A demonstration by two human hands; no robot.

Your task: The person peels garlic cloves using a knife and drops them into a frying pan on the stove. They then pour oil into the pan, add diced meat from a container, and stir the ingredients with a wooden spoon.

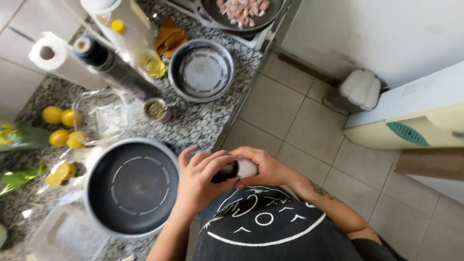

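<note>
**Two hands on a small shaker at the counter's edge**

Speckled granite counter (203,121) runs along the left, tiled floor on the right, and the person stands at the counter's corner looking straight down. Both hands meet just above the dark printed shirt: the left hand (200,181) wraps its fingers closed around the dark end of a small shaker or grinder (240,169), and the right hand (266,166) closes over its pale end. The thing lies roughly level between them, held in the air close to the body, beside the rim of an empty dark pan (133,188) on the counter.

Further back stand a steel bowl (201,70), a small jar of green herbs (155,109), a dark bottle (113,67), an oil bottle with a yellow cap (137,43), a paper towel roll (60,58), a clear glass dish (101,116) and several lemons (60,123). A frying pan with diced pink meat (241,10) sits at the top, on the hob.

The grip looks like a twist, one hand against the other. To do it well, one hand should hold its end firm while the other turns, with the thing kept level so nothing spills onto the shirt. Whether a cap is coming off or going on I cannot tell; the fingers hide the join.
</note>
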